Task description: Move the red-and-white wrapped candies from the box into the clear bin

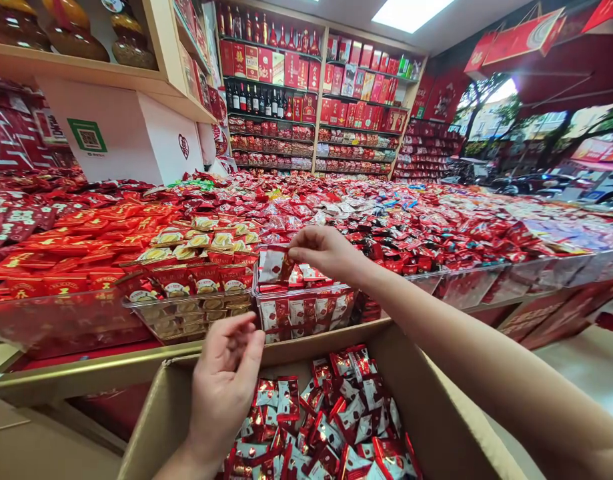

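My right hand (322, 252) reaches over a clear plastic bin (306, 293) and pinches a red-and-white candy packet (274, 265) between thumb and fingers. More packets of the same look stand in rows inside that bin. Nearer to me, my left hand (229, 380) hangs over the left part of a cardboard box (159, 413), its fingers loosely curled and apart with nothing between them. Inside the box lie many loose red-and-white candy packets (331, 427), heaped at random.
Left of the bin is another clear bin (186, 317) of durian packets, then red packets (61, 280). Dark red packets (411, 233) spread to the right. A gold-edged counter (86, 370) runs below the bins. Shelves (316, 100) with bottles and boxes line the back. A white pillar (121, 133) rises at left.
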Available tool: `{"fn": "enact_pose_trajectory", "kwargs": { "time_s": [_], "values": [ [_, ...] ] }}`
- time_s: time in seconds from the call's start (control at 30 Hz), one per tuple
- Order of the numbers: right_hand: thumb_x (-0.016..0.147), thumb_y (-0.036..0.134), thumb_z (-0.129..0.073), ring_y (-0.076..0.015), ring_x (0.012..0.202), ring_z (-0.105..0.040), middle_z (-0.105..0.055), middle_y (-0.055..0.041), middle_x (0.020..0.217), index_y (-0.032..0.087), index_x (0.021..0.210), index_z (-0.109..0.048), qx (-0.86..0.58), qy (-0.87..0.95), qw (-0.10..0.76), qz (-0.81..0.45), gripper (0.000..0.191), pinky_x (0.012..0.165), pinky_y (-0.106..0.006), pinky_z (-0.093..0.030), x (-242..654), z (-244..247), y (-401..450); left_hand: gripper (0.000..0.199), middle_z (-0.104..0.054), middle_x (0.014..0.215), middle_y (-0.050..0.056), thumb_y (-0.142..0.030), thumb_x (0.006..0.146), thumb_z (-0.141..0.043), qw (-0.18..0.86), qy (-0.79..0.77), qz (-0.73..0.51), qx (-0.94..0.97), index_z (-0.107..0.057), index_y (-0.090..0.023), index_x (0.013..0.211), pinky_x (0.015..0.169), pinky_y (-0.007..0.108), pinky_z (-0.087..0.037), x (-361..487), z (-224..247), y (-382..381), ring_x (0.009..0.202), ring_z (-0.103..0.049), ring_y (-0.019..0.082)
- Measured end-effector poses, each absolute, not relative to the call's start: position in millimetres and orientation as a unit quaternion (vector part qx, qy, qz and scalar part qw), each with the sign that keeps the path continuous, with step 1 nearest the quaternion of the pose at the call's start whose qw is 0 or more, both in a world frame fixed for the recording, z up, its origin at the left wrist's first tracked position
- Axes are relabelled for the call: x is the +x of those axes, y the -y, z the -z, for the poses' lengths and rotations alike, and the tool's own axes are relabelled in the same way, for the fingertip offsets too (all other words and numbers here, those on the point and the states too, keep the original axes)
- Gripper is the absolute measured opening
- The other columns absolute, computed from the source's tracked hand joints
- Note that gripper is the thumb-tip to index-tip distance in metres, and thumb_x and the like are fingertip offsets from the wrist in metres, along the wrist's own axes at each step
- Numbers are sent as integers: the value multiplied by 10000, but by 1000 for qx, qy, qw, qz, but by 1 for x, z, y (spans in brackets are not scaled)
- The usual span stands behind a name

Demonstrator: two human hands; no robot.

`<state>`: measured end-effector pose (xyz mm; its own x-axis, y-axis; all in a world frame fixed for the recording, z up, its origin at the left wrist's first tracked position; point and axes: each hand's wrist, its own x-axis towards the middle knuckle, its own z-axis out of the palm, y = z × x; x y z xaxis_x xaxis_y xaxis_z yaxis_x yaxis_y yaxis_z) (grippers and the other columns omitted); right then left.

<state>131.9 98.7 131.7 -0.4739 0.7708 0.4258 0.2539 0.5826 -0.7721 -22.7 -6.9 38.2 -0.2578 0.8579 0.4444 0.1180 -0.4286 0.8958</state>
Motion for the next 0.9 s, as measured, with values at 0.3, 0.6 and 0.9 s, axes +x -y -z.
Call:
{"fn": "enact_pose_trajectory", "kwargs": {
  "time_s": [0.3,0.6,0.9],
  "values": [
    [708,167,-524,-48,533,-446,-504,29,611,123,700,-506,-262,761,397,-442,48,504,-184,-378,106,-130,-43,570,-679,804,-14,-195,653,-665,380,-405,-686,470,-394,-286,1146,582,205,-526,-20,-57,15,634,-647,145],
    [733,185,-501,-82,629,-484,-549,-2,687,128,745,-530,-285,793,442,-306,64,599,-223,-391,116,-126,-60,580,-692,748,14,-230,728,-589,368,-450,-626,520,-296,-231,1229,541,239,-512,-29,-53,7,623,-646,160],
    [725,168,-500,-79,612,-455,-556,1,662,134,698,-560,-356,837,388,-147,74,592,-209,-344,125,-128,-85,425,-636,770,7,-273,758,-532,368,-478,-611,514,-371,-208,1146,506,203,-428,-42,-40,-9,567,-582,111]
  ]
}}
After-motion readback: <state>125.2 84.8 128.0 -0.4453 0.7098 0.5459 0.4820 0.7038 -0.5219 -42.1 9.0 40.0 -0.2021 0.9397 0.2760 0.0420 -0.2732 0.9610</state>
